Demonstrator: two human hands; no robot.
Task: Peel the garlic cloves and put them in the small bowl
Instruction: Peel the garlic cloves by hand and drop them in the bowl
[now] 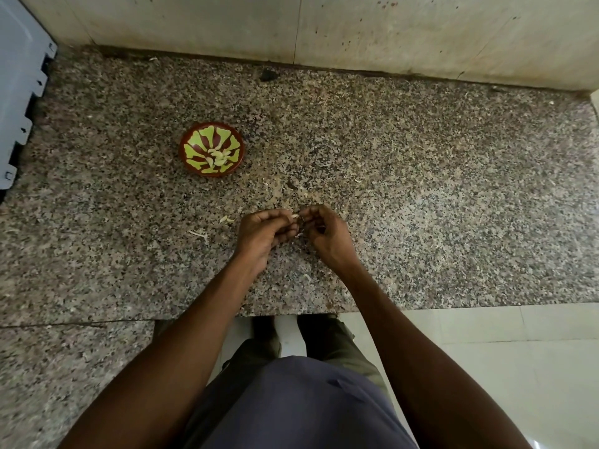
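Observation:
A small red bowl (191, 137) with a green pattern stands on the speckled granite counter (421, 189), up and left of my hands. Several peeled garlic cloves (218, 157) lie in its middle. My left hand (264, 233) and my right hand (324, 234) meet above the counter's middle, fingers curled towards each other. Between their fingertips they pinch a small pale garlic clove (294, 216); most of it is hidden by the fingers.
Thin bits of garlic skin (227, 219) lie scattered on the counter left of and around my hands. A grey-blue appliance edge (19, 92) stands at the far left. A tiled wall (356, 27) closes the back. The counter's front edge runs just below my wrists.

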